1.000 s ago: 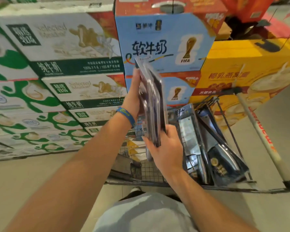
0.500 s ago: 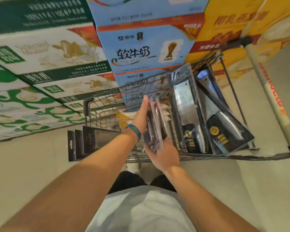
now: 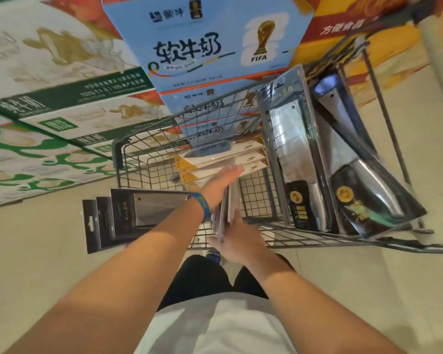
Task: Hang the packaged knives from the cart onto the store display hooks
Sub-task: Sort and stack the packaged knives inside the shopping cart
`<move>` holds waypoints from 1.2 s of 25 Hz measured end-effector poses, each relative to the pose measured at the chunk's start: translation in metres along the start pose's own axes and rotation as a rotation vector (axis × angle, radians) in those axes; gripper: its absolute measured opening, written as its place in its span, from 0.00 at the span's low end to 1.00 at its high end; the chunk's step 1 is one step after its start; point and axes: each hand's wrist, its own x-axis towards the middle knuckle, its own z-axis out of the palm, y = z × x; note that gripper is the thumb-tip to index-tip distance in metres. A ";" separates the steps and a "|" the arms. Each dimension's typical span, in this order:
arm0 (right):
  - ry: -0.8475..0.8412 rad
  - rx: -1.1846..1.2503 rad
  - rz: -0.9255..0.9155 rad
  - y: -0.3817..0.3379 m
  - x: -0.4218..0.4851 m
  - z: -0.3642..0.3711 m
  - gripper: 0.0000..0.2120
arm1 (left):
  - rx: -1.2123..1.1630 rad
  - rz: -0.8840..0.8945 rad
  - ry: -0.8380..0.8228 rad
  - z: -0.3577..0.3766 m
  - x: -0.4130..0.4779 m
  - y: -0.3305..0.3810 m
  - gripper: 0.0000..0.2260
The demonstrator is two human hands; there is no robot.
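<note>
Left hand (image 3: 221,186), fingers straight, lies flat against stack of knife packs (image 3: 229,208) over wire cart (image 3: 149,154). Right hand (image 3: 241,242) grips the stack's near end. Cleaver packs (image 3: 292,154) stand in the cart.

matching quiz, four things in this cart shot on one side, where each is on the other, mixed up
1. wristband
2. clear pack stack
3. tall cleaver packs
4. flat dark packs

a. leaning upright on the cart's right side
b. between left hand and right hand
c. sticking out past the cart's left edge
d. round the left wrist

Pairs: 1-d, 2-b, 3-a, 4-c
</note>
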 end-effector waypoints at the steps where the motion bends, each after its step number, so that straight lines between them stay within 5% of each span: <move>1: -0.025 -0.006 -0.012 0.001 0.004 -0.001 0.44 | -0.012 -0.007 0.010 -0.004 0.003 -0.001 0.22; 6: -0.118 -0.006 -0.059 0.019 0.006 -0.013 0.59 | 0.031 -0.057 0.026 -0.012 -0.007 0.010 0.24; 9: -0.303 -0.009 -0.034 0.022 -0.001 -0.018 0.70 | 0.370 0.031 0.026 -0.019 -0.015 -0.014 0.17; 12: -0.363 -0.174 -0.084 0.019 -0.011 -0.034 0.63 | 0.376 0.040 0.160 -0.020 -0.006 -0.023 0.12; 15: -0.120 -0.249 -0.166 0.020 -0.044 -0.048 0.40 | 0.399 0.062 0.285 -0.017 -0.002 -0.019 0.11; 19: 0.438 0.129 -0.290 0.011 -0.102 -0.062 0.13 | 0.551 0.101 0.346 -0.006 -0.009 -0.023 0.10; 21: 0.728 0.261 -0.360 0.011 -0.114 -0.075 0.11 | 0.565 0.098 0.373 0.003 -0.013 -0.025 0.09; 25: 0.939 0.360 -0.378 0.026 -0.112 -0.111 0.09 | 0.618 0.083 0.460 0.014 -0.016 -0.021 0.08; 28: 0.975 0.348 -0.086 0.062 -0.092 -0.151 0.12 | 0.688 0.139 0.614 0.025 -0.023 -0.024 0.07; 30: 0.845 0.158 0.193 0.095 -0.069 -0.176 0.25 | 0.670 0.148 0.655 0.035 -0.028 -0.032 0.06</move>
